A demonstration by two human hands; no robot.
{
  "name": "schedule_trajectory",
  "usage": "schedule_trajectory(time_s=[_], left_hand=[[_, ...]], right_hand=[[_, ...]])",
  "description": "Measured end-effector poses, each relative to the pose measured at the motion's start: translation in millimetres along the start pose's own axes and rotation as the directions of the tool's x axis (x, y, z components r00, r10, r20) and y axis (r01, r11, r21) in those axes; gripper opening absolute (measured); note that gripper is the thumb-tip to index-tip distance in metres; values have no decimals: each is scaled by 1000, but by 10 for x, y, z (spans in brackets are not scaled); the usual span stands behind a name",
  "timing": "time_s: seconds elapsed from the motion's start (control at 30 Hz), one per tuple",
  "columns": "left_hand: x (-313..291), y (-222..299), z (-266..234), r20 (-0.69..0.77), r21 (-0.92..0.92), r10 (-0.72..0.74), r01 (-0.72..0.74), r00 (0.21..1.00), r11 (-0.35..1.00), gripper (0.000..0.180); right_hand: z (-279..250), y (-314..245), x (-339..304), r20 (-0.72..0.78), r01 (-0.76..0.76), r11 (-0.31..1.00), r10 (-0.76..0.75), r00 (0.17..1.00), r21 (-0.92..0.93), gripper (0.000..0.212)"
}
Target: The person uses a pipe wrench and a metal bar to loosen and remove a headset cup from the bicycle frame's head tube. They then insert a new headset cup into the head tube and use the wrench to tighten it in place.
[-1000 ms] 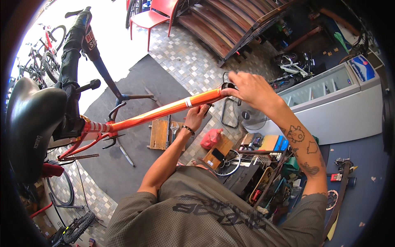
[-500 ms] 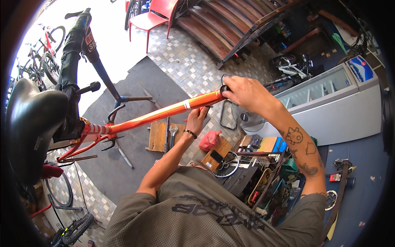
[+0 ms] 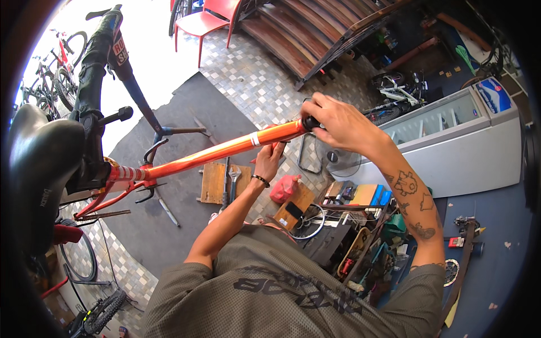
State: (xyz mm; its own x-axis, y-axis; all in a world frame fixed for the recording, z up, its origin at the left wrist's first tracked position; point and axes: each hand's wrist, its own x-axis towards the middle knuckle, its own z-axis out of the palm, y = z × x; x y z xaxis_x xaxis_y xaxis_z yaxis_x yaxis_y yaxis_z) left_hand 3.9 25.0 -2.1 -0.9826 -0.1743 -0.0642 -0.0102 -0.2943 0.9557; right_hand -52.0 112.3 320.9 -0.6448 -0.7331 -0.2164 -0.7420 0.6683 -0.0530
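Observation:
An orange bicycle frame stretches across the view, its saddle at the far left. My left hand is closed around the frame's underside near the front end; its fingertips are partly hidden. At the front end of the top tube, my right hand closes its fingers on a black round part. That part sits against the end of the frame, and my fingers cover some of it. A black repair stand clamps the frame near the saddle.
Below the frame, a wooden board and an adjustable wrench lie on a dark mat. A red bag and a cluttered tool bench are close to my body. A glass-topped freezer stands right, wooden steps beyond.
My right fingers have shifted slightly on the black part, and the thin dark loop above them no longer shows. The left hand keeps its hold; the view has shifted a little.

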Motion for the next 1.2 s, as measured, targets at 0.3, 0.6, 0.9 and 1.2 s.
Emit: schedule_trajectory(time_s=[0.3, 0.6, 0.9, 1.2], left_hand=[[15, -17, 2, -34, 6, 13, -13, 999, 1000, 43], [20, -63, -144, 30, 145, 82, -86, 996, 986, 35], [343, -138, -156, 133, 194, 55, -80, 990, 978, 48], [514, 64, -168, 27, 288, -131, 117, 991, 950, 62]], right_hand=[[-40, 45, -29, -107, 203, 977, -196, 975, 58, 37], [189, 264, -934, -480, 299, 421, 431, 764, 856, 34], [3453, -799, -2903, 310, 640, -365, 929, 201, 676, 41], [4544, -2830, -5728, 655, 562, -344, 472, -590, 753, 32]])
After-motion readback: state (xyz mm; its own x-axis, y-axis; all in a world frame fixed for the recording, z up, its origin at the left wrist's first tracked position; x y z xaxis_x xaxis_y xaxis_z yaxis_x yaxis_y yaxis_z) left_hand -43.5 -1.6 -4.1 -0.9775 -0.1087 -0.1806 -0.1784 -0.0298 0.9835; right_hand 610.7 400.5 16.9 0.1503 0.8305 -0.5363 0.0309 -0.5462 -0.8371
